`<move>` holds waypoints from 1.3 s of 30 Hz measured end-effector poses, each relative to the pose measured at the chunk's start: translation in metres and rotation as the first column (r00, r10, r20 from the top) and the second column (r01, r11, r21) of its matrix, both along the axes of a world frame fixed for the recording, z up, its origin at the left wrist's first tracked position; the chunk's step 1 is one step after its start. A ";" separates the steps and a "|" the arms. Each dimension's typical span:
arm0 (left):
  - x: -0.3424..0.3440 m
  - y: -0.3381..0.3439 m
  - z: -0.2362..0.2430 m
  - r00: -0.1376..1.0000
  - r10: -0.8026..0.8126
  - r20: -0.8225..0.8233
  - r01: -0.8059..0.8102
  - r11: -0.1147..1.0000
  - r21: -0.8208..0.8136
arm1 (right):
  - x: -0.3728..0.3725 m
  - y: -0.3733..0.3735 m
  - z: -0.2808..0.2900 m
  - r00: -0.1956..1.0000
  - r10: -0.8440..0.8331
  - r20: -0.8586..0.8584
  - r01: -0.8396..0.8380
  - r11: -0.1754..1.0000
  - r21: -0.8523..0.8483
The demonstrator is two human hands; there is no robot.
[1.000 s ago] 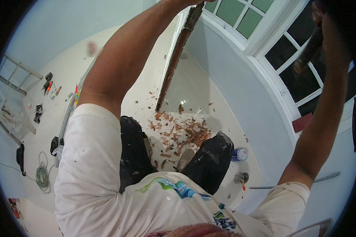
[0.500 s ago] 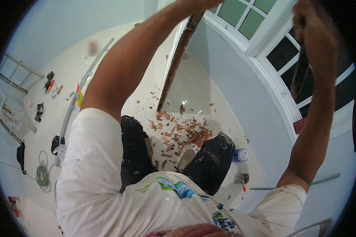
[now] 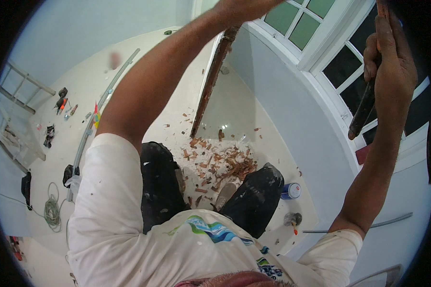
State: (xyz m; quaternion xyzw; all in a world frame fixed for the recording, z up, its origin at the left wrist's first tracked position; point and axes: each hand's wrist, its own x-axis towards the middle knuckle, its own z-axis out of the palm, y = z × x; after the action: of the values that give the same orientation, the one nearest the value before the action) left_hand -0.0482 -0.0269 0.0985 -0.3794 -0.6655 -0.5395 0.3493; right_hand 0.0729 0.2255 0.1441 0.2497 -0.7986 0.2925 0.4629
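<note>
Your right grip [image 3: 385,62] squeezes a tool [image 3: 362,112]. I can't tell how your left grip [image 3: 248,8] is; the board [image 3: 209,86] is below it. Lower lie chips [image 3: 237,162]: some cutting looks done, the rest unclear.

You wear a white shirt [image 3: 107,186] with blue-and-green waves [image 3: 210,228] and white-flecked black trousers [image 3: 162,186]; your tool handle [image 3: 363,112] is near-black, the shavings [image 3: 239,166] reddish-brown.

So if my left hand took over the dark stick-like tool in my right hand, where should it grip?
Probably on the slim shaft of the dark tool, just below the right hand, coming from the left and wrapping the left hand around it. That length slants down and leftward, uncovered, while the right hand covers the part above.
</note>
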 end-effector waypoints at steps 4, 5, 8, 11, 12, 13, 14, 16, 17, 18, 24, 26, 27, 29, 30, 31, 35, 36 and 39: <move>-0.006 -0.002 0.014 0.997 0.073 0.021 -0.073 0.997 -0.007 | 0.005 0.007 0.014 1.000 0.003 -0.021 -0.001 0.997 0.073; -0.007 -0.003 0.012 0.998 0.060 0.028 -0.059 0.997 -0.041 | 0.000 0.015 0.020 1.000 -0.003 -0.019 0.005 0.994 0.106; -0.004 -0.006 0.012 0.997 0.031 0.070 -0.023 0.993 -0.118 | -0.006 0.027 0.030 1.000 -0.015 0.008 0.014 0.989 0.149; 0.003 -0.002 0.020 0.994 0.008 0.105 0.005 0.992 -0.127 | -0.011 0.034 0.036 0.999 -0.025 0.033 0.018 0.985 0.174; 0.004 0.000 0.021 0.993 0.000 0.114 0.014 0.993 -0.120 | -0.013 0.035 0.037 0.998 -0.031 0.047 0.022 0.983 0.181; 0.005 -0.001 0.022 0.991 -0.017 0.129 0.029 0.995 -0.094 | -0.013 0.037 0.038 0.998 -0.029 0.058 0.018 0.983 0.183; 0.006 -0.002 0.023 0.989 -0.036 0.144 0.046 0.997 -0.068 | -0.013 0.037 0.039 0.998 -0.029 0.062 0.017 0.983 0.185; 0.003 -0.007 0.023 0.987 -0.097 0.127 0.103 0.994 -0.042 | -0.015 0.038 0.040 0.996 -0.025 0.087 0.008 0.983 0.182; -0.001 -0.011 0.022 0.986 -0.138 0.095 0.142 0.989 -0.045 | -0.016 0.038 0.040 0.995 -0.019 0.096 0.002 0.983 0.181; -0.004 -0.014 0.022 0.982 -0.178 0.063 0.182 0.982 -0.049 | -0.018 0.038 0.040 0.994 -0.015 0.108 -0.005 0.984 0.178; -0.012 -0.010 0.019 0.959 -0.215 0.186 0.204 0.976 0.077 | -0.018 0.038 0.038 0.984 -0.019 0.177 -0.010 0.987 0.163; -0.014 -0.008 0.018 0.962 -0.219 0.162 0.207 0.974 0.091 | -0.020 0.047 0.048 0.984 -0.024 0.178 -0.018 0.972 0.232; -0.015 -0.008 0.018 0.963 -0.221 0.151 0.208 0.973 0.098 | -0.020 0.049 0.049 0.984 -0.027 0.175 -0.015 0.972 0.234; -0.012 -0.007 0.020 0.981 -0.169 0.093 0.168 0.986 0.014 | -0.019 0.049 0.047 0.991 -0.024 0.133 -0.009 0.972 0.236; -0.009 -0.006 0.020 0.988 -0.143 0.063 0.145 0.989 -0.027 | -0.018 0.049 0.047 0.993 -0.025 0.114 -0.003 0.972 0.234; -0.006 -0.005 0.021 0.987 -0.128 0.093 0.131 0.991 -0.022 | -0.017 0.049 0.046 0.995 -0.031 0.095 0.008 0.972 0.236; 0.000 -0.002 0.023 0.994 -0.041 0.098 0.045 0.998 -0.038 | -0.007 0.050 0.040 0.997 -0.057 -0.043 0.066 0.966 0.250; 0.000 0.000 0.022 0.997 -0.015 0.069 0.018 0.999 -0.049 | -0.005 0.049 0.035 0.994 -0.063 -0.093 0.085 0.962 0.259; -0.001 0.003 0.022 0.998 -0.049 0.028 0.051 0.996 -0.074 | -0.011 0.045 0.011 0.958 0.031 -0.284 0.067 0.942 0.328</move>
State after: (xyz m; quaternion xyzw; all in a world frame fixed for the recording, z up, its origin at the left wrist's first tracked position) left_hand -0.0495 -0.0235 0.1204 -0.4016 -0.6801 -0.5278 0.3124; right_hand 0.0618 0.2700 0.1553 0.3569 -0.7636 0.1096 0.5268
